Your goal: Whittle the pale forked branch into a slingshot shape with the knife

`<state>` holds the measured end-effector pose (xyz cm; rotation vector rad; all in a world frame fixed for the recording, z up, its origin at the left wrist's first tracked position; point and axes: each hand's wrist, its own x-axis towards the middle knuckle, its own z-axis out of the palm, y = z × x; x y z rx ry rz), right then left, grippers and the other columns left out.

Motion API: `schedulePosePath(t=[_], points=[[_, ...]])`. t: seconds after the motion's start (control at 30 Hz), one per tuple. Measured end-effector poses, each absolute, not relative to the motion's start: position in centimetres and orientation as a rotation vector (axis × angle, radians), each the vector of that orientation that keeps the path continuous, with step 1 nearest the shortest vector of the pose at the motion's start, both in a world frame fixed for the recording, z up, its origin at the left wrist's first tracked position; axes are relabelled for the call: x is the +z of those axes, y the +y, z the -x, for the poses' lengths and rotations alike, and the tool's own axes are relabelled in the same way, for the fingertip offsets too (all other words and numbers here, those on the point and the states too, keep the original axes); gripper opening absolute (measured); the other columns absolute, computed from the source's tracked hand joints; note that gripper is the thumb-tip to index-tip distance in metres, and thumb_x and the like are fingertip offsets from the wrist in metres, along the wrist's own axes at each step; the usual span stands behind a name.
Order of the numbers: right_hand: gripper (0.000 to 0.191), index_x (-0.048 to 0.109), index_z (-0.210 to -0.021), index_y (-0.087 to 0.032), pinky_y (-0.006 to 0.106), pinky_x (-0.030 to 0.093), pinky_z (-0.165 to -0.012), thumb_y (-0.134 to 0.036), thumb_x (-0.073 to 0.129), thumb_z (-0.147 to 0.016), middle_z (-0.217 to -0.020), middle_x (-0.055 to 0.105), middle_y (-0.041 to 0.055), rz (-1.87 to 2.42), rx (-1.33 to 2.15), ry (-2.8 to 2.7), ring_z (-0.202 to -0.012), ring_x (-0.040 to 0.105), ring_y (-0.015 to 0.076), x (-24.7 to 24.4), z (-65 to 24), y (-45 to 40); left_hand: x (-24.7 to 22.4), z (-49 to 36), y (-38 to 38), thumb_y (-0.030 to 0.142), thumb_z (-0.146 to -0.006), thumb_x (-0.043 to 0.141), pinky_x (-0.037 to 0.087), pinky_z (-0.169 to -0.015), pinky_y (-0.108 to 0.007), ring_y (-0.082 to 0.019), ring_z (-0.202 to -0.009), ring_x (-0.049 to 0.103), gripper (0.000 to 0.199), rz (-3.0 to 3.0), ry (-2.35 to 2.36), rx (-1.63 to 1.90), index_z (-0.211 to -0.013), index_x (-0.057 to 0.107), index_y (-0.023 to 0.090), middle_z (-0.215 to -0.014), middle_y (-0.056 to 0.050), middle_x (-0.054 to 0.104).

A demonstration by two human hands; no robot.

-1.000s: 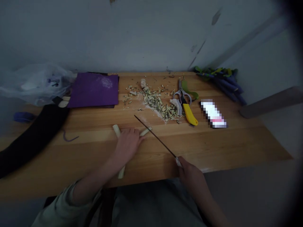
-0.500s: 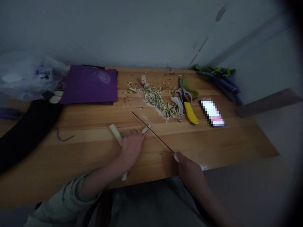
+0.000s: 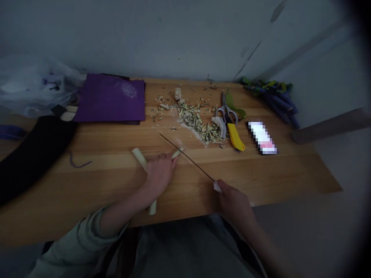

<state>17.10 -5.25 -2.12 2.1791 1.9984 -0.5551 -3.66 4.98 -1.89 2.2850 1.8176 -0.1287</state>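
Note:
My left hand (image 3: pixel 159 173) is closed on a pale green stick (image 3: pixel 176 154), pressing it to the wooden table (image 3: pixel 110 154). Another pale stick (image 3: pixel 139 158) runs out from beneath that hand, and a pale piece (image 3: pixel 152 207) shows below the wrist near the front edge. My right hand (image 3: pixel 233 199) grips a long thin dark rod or blade (image 3: pixel 193 162) by its whitish end (image 3: pixel 217 187). The rod points up and left and crosses the tip of the held stick.
Behind lie chopped shavings (image 3: pixel 197 123), scissors (image 3: pixel 226 112), a yellow-handled tool (image 3: pixel 236 137) and a phone (image 3: pixel 263 138). Purple sheets (image 3: pixel 111 98), a plastic bag (image 3: pixel 31 85) and a black curved object (image 3: pixel 37 150) are at left. Dark stems (image 3: pixel 278 102) lie back right.
The view has shifted slightly. Both hands keep their grips, and the rod still crosses the held stick near its tip, with little visible movement.

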Motion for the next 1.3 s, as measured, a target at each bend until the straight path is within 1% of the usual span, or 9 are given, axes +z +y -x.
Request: schedulePosePath(t=[0.13,0.37,0.57,0.7,0.87,0.93,1.03,1.17,1.3], points=[[0.027,0.054,-0.091,-0.020,0.024,0.030,-0.053,-0.013,0.034,-0.075,-0.077,0.066,0.0050,-2.180,-0.574,1.928,-0.068,0.060,0.0177,-2.0,-19.1,-6.6,-1.9,3.8,5.2,0.039,-0.089,0.025,0.038,-0.057,-0.029,-0.024,-0.076,0.059,0.044,-2.299,1.797,-0.110,-0.092,0.058,0.012,-0.085,-0.014,0.062],[0.022,0.053,-0.086,-0.019,0.024,0.030,-0.052,-0.013,0.034,-0.077,-0.075,0.065,0.0062,-2.158,-0.572,2.050,-0.065,0.059,0.0182,-2.0,-14.2,-2.1,-1.9,4.1,5.1,0.042,-0.089,0.021,0.039,-0.056,-0.028,-0.022,-0.077,0.059,0.046,-2.304,1.786,-0.047,-0.092,0.059,0.016,-0.085,-0.009,0.063],[0.029,0.055,-0.090,-0.018,0.023,0.035,-0.055,-0.011,0.032,-0.074,-0.074,0.066,0.0067,-2.263,-0.701,2.035,-0.068,0.060,0.0183,-2.7,-18.8,-6.9,-1.9,4.7,5.6,0.044,-0.089,0.022,0.039,-0.060,-0.029,-0.022,-0.078,0.059,0.047,-2.269,1.756,0.001,-0.090,0.059,0.016,-0.087,-0.010,0.063],[0.024,0.054,-0.082,-0.017,0.024,0.033,-0.054,-0.014,0.032,-0.075,-0.068,0.064,0.0061,-2.304,-0.616,2.051,-0.064,0.059,0.0184,-2.9,-18.3,-6.4,-1.8,4.9,5.7,0.043,-0.089,0.017,0.040,-0.060,-0.031,-0.022,-0.074,0.060,0.050,-2.224,1.801,-0.051,-0.087,0.058,0.014,-0.082,-0.011,0.063],[0.022,0.054,-0.081,-0.019,0.024,0.030,-0.054,-0.011,0.035,-0.072,-0.075,0.065,0.0049,-2.188,-0.573,2.201,-0.064,0.058,0.0167,-1.7,-15.0,-2.7,-2.2,4.6,4.9,0.044,-0.089,0.018,0.040,-0.061,-0.030,-0.020,-0.071,0.060,0.047,-2.260,1.698,-0.081,-0.085,0.056,0.017,-0.079,-0.008,0.065],[0.021,0.054,-0.079,-0.019,0.024,0.031,-0.054,-0.011,0.035,-0.072,-0.076,0.065,0.0049,-2.164,-0.570,2.214,-0.065,0.059,0.0170,-1.6,-15.3,-2.7,-2.4,4.4,4.5,0.044,-0.089,0.018,0.041,-0.060,-0.030,-0.021,-0.070,0.061,0.047,-2.262,1.670,-0.086,-0.085,0.055,0.016,-0.077,-0.009,0.065],[0.024,0.055,-0.082,-0.018,0.024,0.033,-0.055,-0.011,0.034,-0.072,-0.076,0.065,0.0055,-2.246,-0.540,2.158,-0.067,0.060,0.0178,-2.1,-17.2,-4.6,-2.4,4.4,4.4,0.043,-0.089,0.014,0.041,-0.060,-0.032,-0.022,-0.070,0.061,0.049,-2.241,1.662,-0.082,-0.084,0.054,0.015,-0.078,-0.010,0.064],[0.026,0.056,-0.087,-0.018,0.024,0.033,-0.053,-0.013,0.034,-0.073,-0.070,0.065,0.0054,-2.345,-0.515,2.096,-0.065,0.060,0.0186,-3.1,-18.7,-6.9,-2.0,4.6,4.5,0.041,-0.089,0.018,0.041,-0.062,-0.032,-0.021,-0.070,0.060,0.043,-2.206,1.652,-0.084,-0.087,0.053,0.015,-0.078,-0.009,0.063],[0.025,0.057,-0.086,-0.018,0.025,0.033,-0.052,-0.016,0.035,-0.075,-0.067,0.064,0.0057,-2.391,-0.512,2.093,-0.061,0.059,0.0188,-3.2,-16.8,-6.2,-2.0,4.6,4.4,0.036,-0.089,0.021,0.041,-0.062,-0.032,-0.020,-0.069,0.060,0.036,-2.194,1.676,-0.088,-0.090,0.051,0.015,-0.078,-0.009,0.063]])
